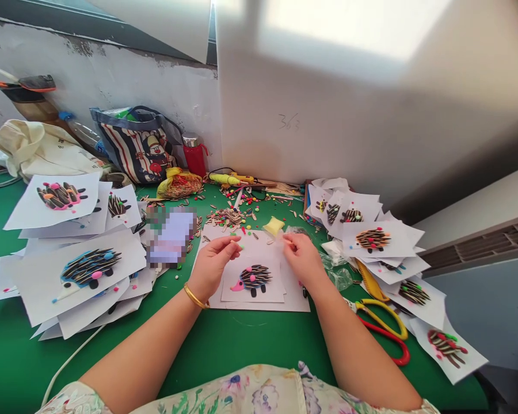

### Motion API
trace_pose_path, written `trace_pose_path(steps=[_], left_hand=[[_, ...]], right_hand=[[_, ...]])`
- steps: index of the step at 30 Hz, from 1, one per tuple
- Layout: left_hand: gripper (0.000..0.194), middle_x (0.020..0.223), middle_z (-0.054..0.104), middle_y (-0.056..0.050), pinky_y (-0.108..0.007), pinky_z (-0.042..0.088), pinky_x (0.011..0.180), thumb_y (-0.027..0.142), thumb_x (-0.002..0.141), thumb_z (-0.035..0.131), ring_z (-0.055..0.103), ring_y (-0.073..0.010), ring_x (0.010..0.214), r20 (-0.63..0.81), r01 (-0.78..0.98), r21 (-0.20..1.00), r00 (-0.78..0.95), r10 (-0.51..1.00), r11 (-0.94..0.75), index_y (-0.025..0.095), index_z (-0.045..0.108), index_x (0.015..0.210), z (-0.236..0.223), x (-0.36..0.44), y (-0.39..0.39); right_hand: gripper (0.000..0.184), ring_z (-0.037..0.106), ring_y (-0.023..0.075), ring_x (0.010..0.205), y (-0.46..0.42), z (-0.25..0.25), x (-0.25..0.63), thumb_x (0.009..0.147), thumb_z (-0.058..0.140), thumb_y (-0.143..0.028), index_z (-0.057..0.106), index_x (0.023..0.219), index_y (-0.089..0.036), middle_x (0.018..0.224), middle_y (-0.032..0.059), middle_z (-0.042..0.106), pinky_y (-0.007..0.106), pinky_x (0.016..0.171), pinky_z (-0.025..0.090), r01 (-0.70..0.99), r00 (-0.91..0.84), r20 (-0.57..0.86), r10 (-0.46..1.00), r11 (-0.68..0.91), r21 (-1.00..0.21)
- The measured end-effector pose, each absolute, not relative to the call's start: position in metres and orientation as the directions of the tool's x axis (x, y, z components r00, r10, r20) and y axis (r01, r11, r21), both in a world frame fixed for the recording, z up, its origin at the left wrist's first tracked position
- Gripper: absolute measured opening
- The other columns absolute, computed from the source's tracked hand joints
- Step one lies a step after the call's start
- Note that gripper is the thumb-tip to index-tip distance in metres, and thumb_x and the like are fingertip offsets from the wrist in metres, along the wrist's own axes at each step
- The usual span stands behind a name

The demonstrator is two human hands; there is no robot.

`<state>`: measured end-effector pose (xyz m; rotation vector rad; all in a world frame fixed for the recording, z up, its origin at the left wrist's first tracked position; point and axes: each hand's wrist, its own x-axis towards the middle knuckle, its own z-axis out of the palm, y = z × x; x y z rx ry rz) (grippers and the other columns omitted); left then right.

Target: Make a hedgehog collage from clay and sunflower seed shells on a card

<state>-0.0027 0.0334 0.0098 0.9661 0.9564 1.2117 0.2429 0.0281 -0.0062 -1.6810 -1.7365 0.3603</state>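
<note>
On the white sheets in front of me lies a hedgehog picture [254,279]. Dark striped seeds form its spines, with a pink face, black feet and pink dots. My left hand [219,256], wearing a gold bangle, is above the picture's upper left, thumb and fingers pinched. A small green bit [241,247] shows at its fingertips. Across from it, my right hand [301,253] is also closed in a pinch above the paper's right side; what it holds, if anything, I cannot make out. Behind it lies a yellow packet [274,225].
Stacks of finished-looking hedgehog cards [84,241] stand left, with more cards [377,238] right. Scissors [384,330] lie beside my right forearm. Seeds [224,217] and coloured balls are scattered behind the paper. A phone-like blurred object [172,237], bag [136,144] and red bottle [194,156] are left.
</note>
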Motion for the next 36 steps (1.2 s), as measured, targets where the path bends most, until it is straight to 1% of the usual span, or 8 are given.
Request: trace_pose_path(steps=[3,5,10,14,21,28,32,36], left_hand=[[0.036,0.068,0.062,-0.001,-0.015,0.047,0.059,0.042,0.071,0.083,0.055,-0.006,0.063,-0.187,-0.477,0.846,0.155,0.97,0.239,0.011,0.074,0.089,0.009,-0.005,0.037],[0.033,0.066,0.058,0.001,-0.013,0.044,0.055,0.038,0.07,0.084,0.053,-0.0042,0.06,-0.213,-0.593,0.761,0.153,0.965,0.262,0.01,0.073,0.085,0.01,-0.011,0.042],[0.027,0.084,0.067,-0.001,-0.017,0.053,0.066,0.016,0.069,0.084,0.062,-0.0078,0.073,-0.239,-0.756,0.624,0.057,0.969,0.198,0.016,0.072,0.093,0.016,-0.024,0.054],[0.027,0.082,0.068,-0.003,-0.016,0.053,0.067,0.013,0.071,0.082,0.063,-0.0076,0.071,-0.311,-0.659,0.672,0.164,0.936,0.338,0.013,0.073,0.096,0.015,-0.017,0.048],[0.035,0.068,0.062,-0.003,-0.017,0.049,0.058,0.044,0.071,0.083,0.056,-0.0076,0.062,-0.239,-0.462,0.805,0.323,0.916,0.373,0.011,0.074,0.079,0.011,-0.002,0.033],[0.037,0.089,0.069,-0.006,-0.024,0.051,0.08,0.032,0.071,0.085,0.062,-0.0121,0.082,-0.237,-0.427,0.82,0.352,0.905,0.381,0.016,0.075,0.103,0.011,-0.002,0.031],[0.028,0.076,0.063,-0.003,-0.02,0.048,0.069,0.036,0.078,0.078,0.056,-0.0098,0.072,-0.19,-0.414,0.84,0.379,0.906,0.35,0.014,0.074,0.095,0.01,0.0,0.031],[0.024,0.071,0.06,-0.001,-0.02,0.044,0.062,0.035,0.076,0.081,0.053,-0.0092,0.065,-0.179,-0.403,0.844,0.411,0.894,0.354,0.015,0.07,0.083,0.012,0.0,0.03]], right_hand=[[0.033,0.058,0.0273,0.11,0.031,-0.013,0.252,0.085,0.051,-0.02,0.069,0.113,-0.017,0.117,0.0128,0.066,0.044,0.098,0.046,0.866,0.02,0.288,0.957,0.128,-0.484],[0.034,0.057,0.0287,0.113,0.032,-0.015,0.255,0.085,0.051,-0.019,0.069,0.114,-0.016,0.12,0.0131,0.065,0.046,0.1,0.045,0.9,-0.006,0.307,0.952,0.139,-0.414],[0.034,0.052,0.0306,0.12,0.027,-0.011,0.253,0.086,0.053,-0.02,0.069,0.116,-0.019,0.124,0.0124,0.063,0.051,0.103,0.042,0.92,0.024,0.457,0.889,0.16,-0.358],[0.035,0.053,0.0289,0.118,0.021,-0.002,0.243,0.086,0.052,-0.017,0.067,0.118,-0.021,0.122,0.0105,0.064,0.051,0.102,0.043,0.884,-0.015,0.545,0.839,0.266,-0.385],[0.031,0.057,0.0256,0.113,0.004,0.013,0.213,0.089,0.053,-0.017,0.065,0.117,-0.023,0.114,0.0082,0.065,0.047,0.1,0.044,0.777,-0.166,0.599,0.783,0.477,-0.41],[0.034,0.058,0.0233,0.106,-0.003,0.018,0.2,0.088,0.054,-0.013,0.063,0.119,-0.022,0.11,0.0074,0.066,0.043,0.095,0.045,0.711,-0.236,0.576,0.783,0.543,-0.447],[0.035,0.057,0.0236,0.106,-0.004,0.019,0.198,0.087,0.055,-0.011,0.063,0.118,-0.023,0.11,0.0067,0.066,0.043,0.092,0.046,0.693,-0.249,0.565,0.787,0.552,-0.464],[0.035,0.058,0.0242,0.105,-0.005,0.02,0.197,0.087,0.054,-0.012,0.063,0.118,-0.025,0.11,0.0064,0.066,0.044,0.091,0.047,0.679,-0.254,0.559,0.789,0.557,-0.478]])
